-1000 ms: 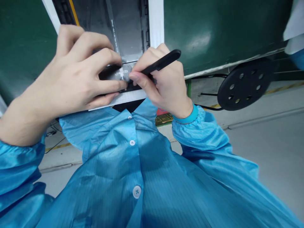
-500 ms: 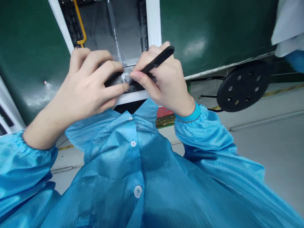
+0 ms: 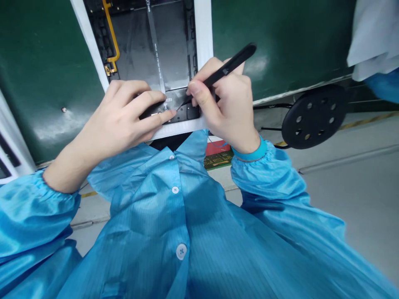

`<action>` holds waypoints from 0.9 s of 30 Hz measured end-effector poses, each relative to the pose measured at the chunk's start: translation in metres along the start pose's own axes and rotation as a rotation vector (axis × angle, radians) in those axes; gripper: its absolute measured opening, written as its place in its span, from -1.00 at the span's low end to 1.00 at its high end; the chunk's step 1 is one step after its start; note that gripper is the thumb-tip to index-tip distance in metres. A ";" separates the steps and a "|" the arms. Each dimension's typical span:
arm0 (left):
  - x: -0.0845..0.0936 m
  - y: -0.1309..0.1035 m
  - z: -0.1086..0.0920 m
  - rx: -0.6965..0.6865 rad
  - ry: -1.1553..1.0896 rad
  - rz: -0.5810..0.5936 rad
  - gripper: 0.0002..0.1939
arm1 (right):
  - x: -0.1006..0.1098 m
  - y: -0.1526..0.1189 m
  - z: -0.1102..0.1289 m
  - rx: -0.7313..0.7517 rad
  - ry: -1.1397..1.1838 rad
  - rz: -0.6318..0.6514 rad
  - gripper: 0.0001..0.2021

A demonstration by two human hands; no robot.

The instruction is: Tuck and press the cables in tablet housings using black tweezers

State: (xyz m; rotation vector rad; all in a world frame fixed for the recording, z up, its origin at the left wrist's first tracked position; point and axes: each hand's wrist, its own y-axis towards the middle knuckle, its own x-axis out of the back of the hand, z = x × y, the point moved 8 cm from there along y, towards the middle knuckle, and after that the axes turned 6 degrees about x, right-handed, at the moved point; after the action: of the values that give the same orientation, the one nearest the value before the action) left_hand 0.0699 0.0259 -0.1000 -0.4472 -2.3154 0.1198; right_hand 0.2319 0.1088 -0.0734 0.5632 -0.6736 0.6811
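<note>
My right hand (image 3: pixel 222 99) grips black tweezers (image 3: pixel 232 64), their fine tips pointing down-left at the lower edge of a device. That device is a dark panel (image 3: pixel 174 45) in a white frame (image 3: pixel 204 37), with a pale printed strip (image 3: pixel 156 50) down its middle and an orange flex cable (image 3: pixel 114 41) at its left. Resting on the panel's lower left, my left hand (image 3: pixel 124 112) has bent, spread fingers; the index fingertip lies close to the tweezer tips. Whatever is under its palm is hidden.
A green work surface (image 3: pixel 280 41) extends on both sides of the frame. To the right stands a round black stool (image 3: pixel 314 118) with holes. White cloth (image 3: pixel 374 37) hangs at the upper right. Another white frame (image 3: pixel 15 141) shows at the left edge. A red item (image 3: pixel 217 146) is below the bench edge.
The tweezers have shifted right and up with my right hand, uncovering more of the panel's lower edge. My left hand appears slightly lower and to the right. The view has shifted slightly.
</note>
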 end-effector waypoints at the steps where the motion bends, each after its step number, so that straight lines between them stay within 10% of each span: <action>1: 0.000 0.001 0.000 0.014 -0.018 0.016 -0.52 | 0.001 -0.001 0.000 -0.010 -0.005 -0.006 -0.69; 27: 0.003 0.001 -0.004 -0.034 -0.020 0.025 -0.46 | 0.009 -0.013 -0.016 -0.156 0.097 -0.063 -0.52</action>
State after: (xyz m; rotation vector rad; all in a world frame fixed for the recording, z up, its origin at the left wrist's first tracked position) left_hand 0.0712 0.0272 -0.0955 -0.4949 -2.3346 0.0973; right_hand 0.2523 0.1143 -0.0804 0.4031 -0.6094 0.5879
